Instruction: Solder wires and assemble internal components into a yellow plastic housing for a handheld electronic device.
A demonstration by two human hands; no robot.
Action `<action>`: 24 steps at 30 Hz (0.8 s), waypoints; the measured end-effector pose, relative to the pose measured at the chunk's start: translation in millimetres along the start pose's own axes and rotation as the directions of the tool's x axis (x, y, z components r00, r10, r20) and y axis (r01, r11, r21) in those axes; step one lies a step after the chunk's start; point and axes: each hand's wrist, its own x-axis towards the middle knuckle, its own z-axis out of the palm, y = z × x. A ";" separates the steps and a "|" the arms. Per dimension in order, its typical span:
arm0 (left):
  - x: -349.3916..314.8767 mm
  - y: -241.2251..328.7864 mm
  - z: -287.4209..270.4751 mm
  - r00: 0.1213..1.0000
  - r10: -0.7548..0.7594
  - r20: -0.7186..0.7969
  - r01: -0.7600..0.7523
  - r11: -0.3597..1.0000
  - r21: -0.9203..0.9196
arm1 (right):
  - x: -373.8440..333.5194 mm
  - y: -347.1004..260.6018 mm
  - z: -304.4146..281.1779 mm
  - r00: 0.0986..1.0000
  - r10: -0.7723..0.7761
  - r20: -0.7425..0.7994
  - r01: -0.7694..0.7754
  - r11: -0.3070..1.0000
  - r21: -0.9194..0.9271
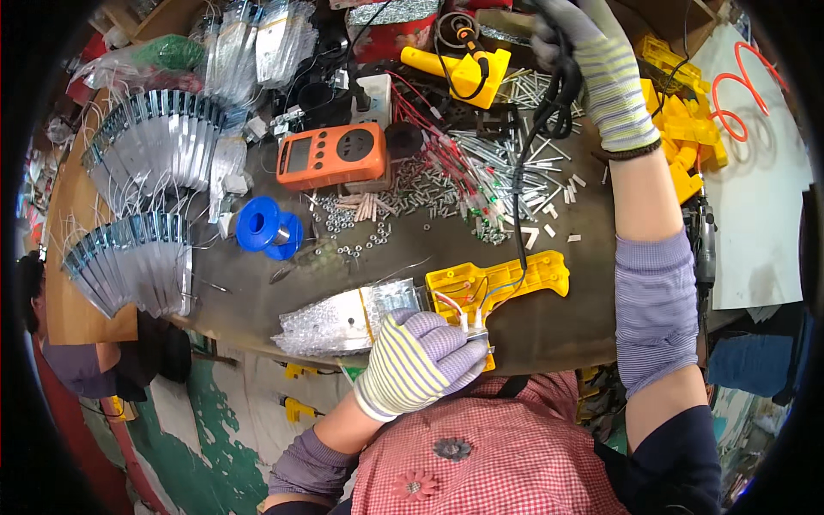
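Observation:
A yellow plastic tool shell (539, 275) lies on the near part of the table, its hollow side up, with red, blue and white wires inside. My left hand (425, 359), in a striped glove, closes over the shell's near left end, where white-sleeved wires meet. Against its left side lies a flat silver piece in bubble wrap (322, 322), crossed by a yellow band. High at the right, my gloved right hand (601, 77) is closed around a bundled black power cord (560, 96). The cord runs down into the shell; the right fingertips are partly hidden.
Beyond the shell are scattered screws and nuts (408, 193), red-wired parts (468, 176) and an orange multimeter (330, 156). A blue spool (262, 227) stands left of them. Fanned silver strips (137, 257) lie farther left. Yellow shells (687, 129) are piled at right.

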 end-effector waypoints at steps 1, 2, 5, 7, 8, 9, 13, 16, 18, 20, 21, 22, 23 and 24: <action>-2.6 -1.3 -0.7 1.000 0.012 0.009 -0.012 1.000 0.006 | -23.6 -40.9 47.5 0.999 -0.036 -0.032 0.032 0.994 -0.107; -5.7 -1.7 -1.1 1.000 0.008 0.017 -0.009 1.000 0.004 | -29.1 -40.8 64.5 0.963 -0.204 0.176 0.242 0.942 -0.233; -2.1 -1.0 -1.6 1.000 -0.002 0.007 0.002 0.999 -0.033 | -23.7 -13.7 112.1 0.789 -0.324 0.523 0.539 0.772 -0.336; -1.4 -2.5 0.5 1.000 0.003 0.018 -0.002 0.999 -0.036 | -15.4 5.6 128.7 0.726 -0.168 0.667 0.497 0.798 -0.340; 1.0 -2.1 1.2 1.000 0.025 0.014 -0.024 1.000 -0.019 | -9.9 13.4 132.6 0.702 -0.084 0.707 0.461 0.810 -0.362; 0.4 -1.6 1.4 0.999 0.041 0.011 -0.041 0.999 -0.003 | -8.7 16.5 136.3 0.697 -0.085 0.712 0.462 0.813 -0.355; -6.1 -3.2 3.4 0.998 0.064 -0.004 -0.064 0.998 0.014 | -6.2 23.5 140.1 0.700 -0.062 0.712 0.435 0.827 -0.357; -8.4 -3.4 1.6 0.998 0.056 0.017 -0.056 0.998 0.010 | -6.4 27.7 140.8 0.638 -0.155 0.754 0.582 0.738 -0.341; -7.1 -3.6 2.3 0.998 0.052 0.023 -0.052 0.999 -0.007 | -8.3 30.5 143.9 0.673 -0.155 0.723 0.570 0.731 -0.375; -2.9 -3.0 1.4 0.999 0.046 0.027 -0.045 0.998 -0.040 | -10.8 31.4 145.4 0.701 -0.189 0.688 0.596 0.685 -0.419; -1.6 -2.6 1.0 0.998 0.053 0.043 -0.051 0.997 -0.053 | -7.5 38.5 150.4 0.705 -0.213 0.676 0.632 0.620 -0.464; -2.2 -2.9 0.3 0.998 0.052 0.032 -0.051 0.998 -0.041 | -8.8 33.8 153.4 0.715 -0.149 0.683 0.577 0.677 -0.456; -2.6 -3.2 -1.3 0.998 0.053 0.022 -0.052 0.998 -0.028 | -9.3 28.4 154.1 0.719 -0.086 0.690 0.517 0.730 -0.447; -2.5 -4.0 -5.4 0.997 0.042 0.063 -0.041 0.999 -0.020 | -7.1 25.7 152.0 0.676 -0.124 0.726 0.563 0.723 -0.400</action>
